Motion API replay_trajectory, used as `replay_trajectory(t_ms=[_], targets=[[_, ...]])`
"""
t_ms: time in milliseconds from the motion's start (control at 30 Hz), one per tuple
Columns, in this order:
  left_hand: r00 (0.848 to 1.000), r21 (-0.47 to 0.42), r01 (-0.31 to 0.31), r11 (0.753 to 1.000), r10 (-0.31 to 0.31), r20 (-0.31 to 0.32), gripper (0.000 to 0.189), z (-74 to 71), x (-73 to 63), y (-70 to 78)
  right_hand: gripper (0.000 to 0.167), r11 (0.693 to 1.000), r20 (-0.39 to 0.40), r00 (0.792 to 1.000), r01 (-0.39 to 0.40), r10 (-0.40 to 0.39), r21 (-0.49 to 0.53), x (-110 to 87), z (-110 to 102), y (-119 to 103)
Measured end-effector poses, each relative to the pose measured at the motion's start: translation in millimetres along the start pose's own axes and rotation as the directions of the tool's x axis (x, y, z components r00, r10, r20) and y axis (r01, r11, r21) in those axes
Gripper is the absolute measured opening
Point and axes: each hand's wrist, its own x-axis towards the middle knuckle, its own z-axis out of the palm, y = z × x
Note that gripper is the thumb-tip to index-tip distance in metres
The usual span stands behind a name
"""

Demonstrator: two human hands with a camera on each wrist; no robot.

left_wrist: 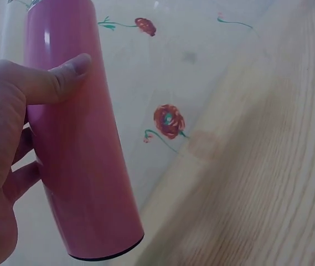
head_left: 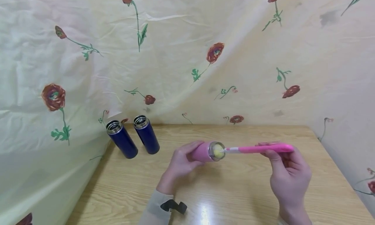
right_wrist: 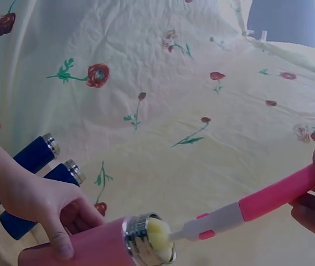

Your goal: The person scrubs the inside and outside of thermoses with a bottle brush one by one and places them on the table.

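Note:
My left hand point(head_left: 180, 160) grips a pink bottle point(head_left: 202, 152) round its body and holds it tilted above the table, its steel-rimmed mouth towards the right. In the left wrist view the thumb lies along the bottle point(left_wrist: 85, 144), whose dark base points down. My right hand point(head_left: 290, 173) holds the pink handle of a bottle brush point(head_left: 257, 149). The brush's pale yellow sponge head point(right_wrist: 158, 235) sits in the bottle's mouth, partly showing. How far it reaches inside is hidden.
Two dark blue bottles point(head_left: 123, 140) point(head_left: 147, 137) without lids stand at the table's back left. A flower-printed cloth point(head_left: 175, 72) hangs behind and along the sides of the wooden table point(head_left: 234, 192). A black strap point(head_left: 173, 205) is round the left sleeve.

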Motion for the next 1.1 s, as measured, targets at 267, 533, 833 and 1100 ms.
replay_trajectory(t_ms=[267,533,833,1100], targets=[[0.995,-0.05,0.069,0.996,-0.065,0.07,0.078,-9.9,0.1,-2.7,0.007,0.986,0.078,0.996,0.019,-0.033,0.165,7.6,-5,-8],[0.987,-0.132,0.08,0.988,-0.06,0.15,0.077,-20.3,-2.7,-4.6,0.001,0.936,0.148,0.965,0.162,-0.217,0.313,13.9,4,-13],[0.986,-0.188,0.084,0.979,-0.054,0.158,0.079,-24.2,-3.8,-7.0,0.009,0.905,0.141,0.947,0.221,-0.287,0.363,14.3,7,-17],[0.999,-0.117,-0.025,0.993,0.03,0.046,0.076,-23.6,-3.1,-10.1,0.013,0.897,0.11,0.949,0.236,-0.296,0.375,15.4,6,-13]])
